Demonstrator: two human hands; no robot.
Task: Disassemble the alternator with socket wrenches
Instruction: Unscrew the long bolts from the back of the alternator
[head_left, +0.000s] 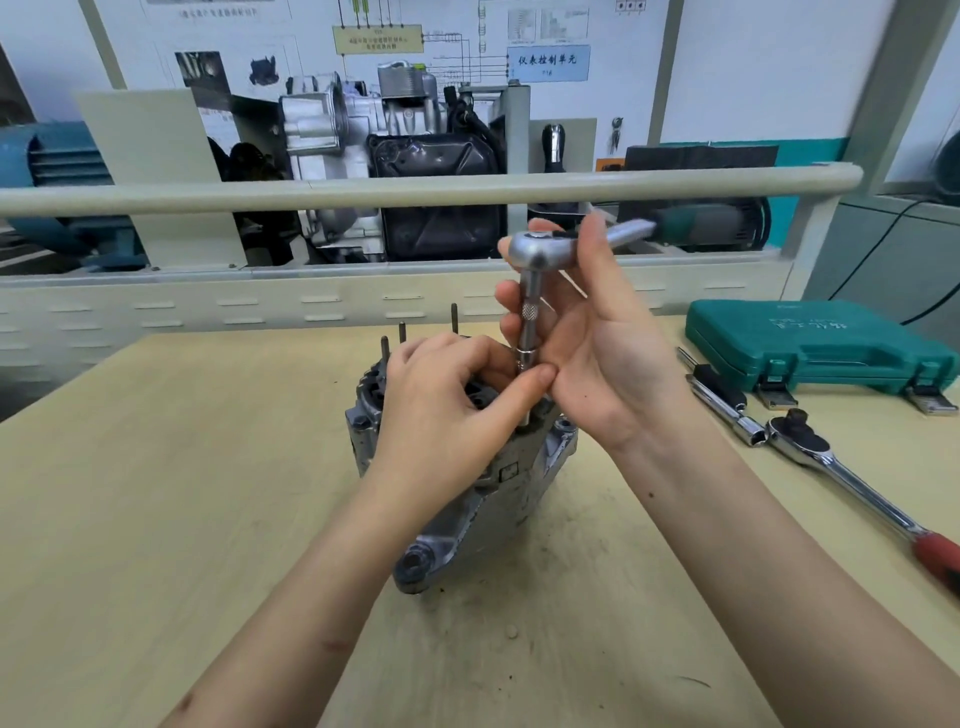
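Cast grey alternator (467, 488), ribbed and scuffed, on pale wood-grain bench (156, 519), directly under both hands. Left hand (447, 410) curled, thumb and fingers pinching base of slim knurled steel extension (529, 332). Right hand (587, 332) loosely cupping that shaft, thumb over rounded satin ratchet head (540, 249). Right of that hand: chrome red-gripped ratchet (852, 483), teal moulded plastic case (815, 343).

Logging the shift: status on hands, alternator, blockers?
Left hand pinches extension bar low, at the alternator. Right hand curled round small ratchet, bar upright. Three studs stand behind; nothing blocking.
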